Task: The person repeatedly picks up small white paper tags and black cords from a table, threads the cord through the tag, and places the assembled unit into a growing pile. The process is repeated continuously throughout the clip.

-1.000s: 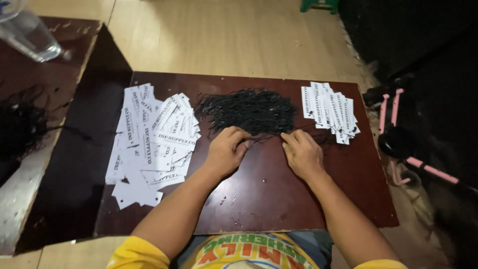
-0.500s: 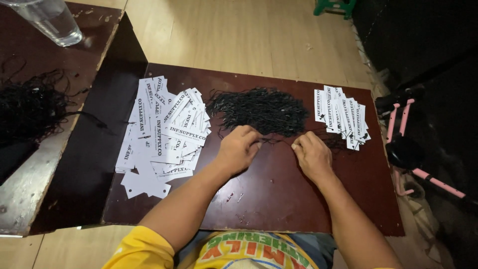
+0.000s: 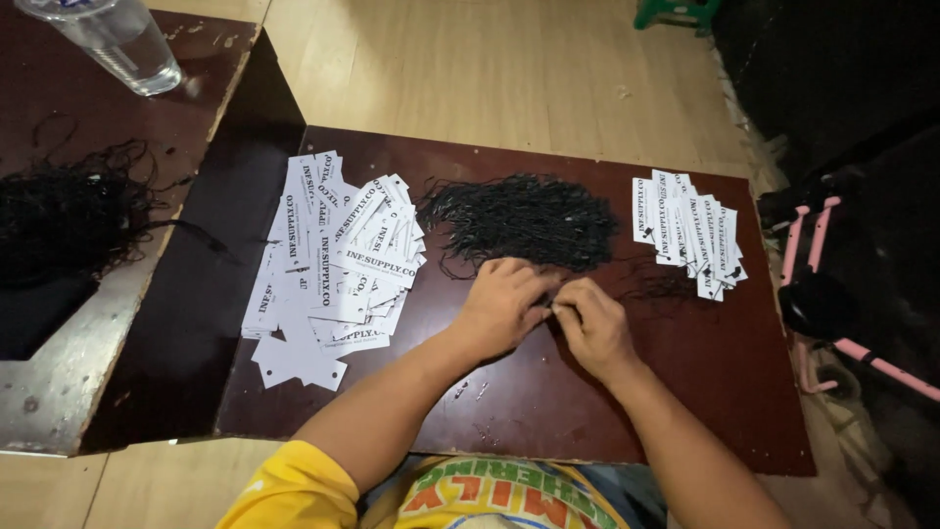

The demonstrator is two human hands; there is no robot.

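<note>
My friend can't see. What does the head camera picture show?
Two hands, left hand and right hand, meet at the near edge of a pile of black strings on a dark board. White paper tags lie left, a smaller stack right.

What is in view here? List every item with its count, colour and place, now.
large tag pile: many, white, left part of the board
small tag stack: many, white, right part of the board
string heap: one, black, board centre, above the hands
board: one, dark red-brown, on the floor
second string heap: one, black, on the left table
plastic cup: one, clear, top left
pink frame: one, right edge
left hand: fingers at the strings
right hand: touching the left hand
</note>
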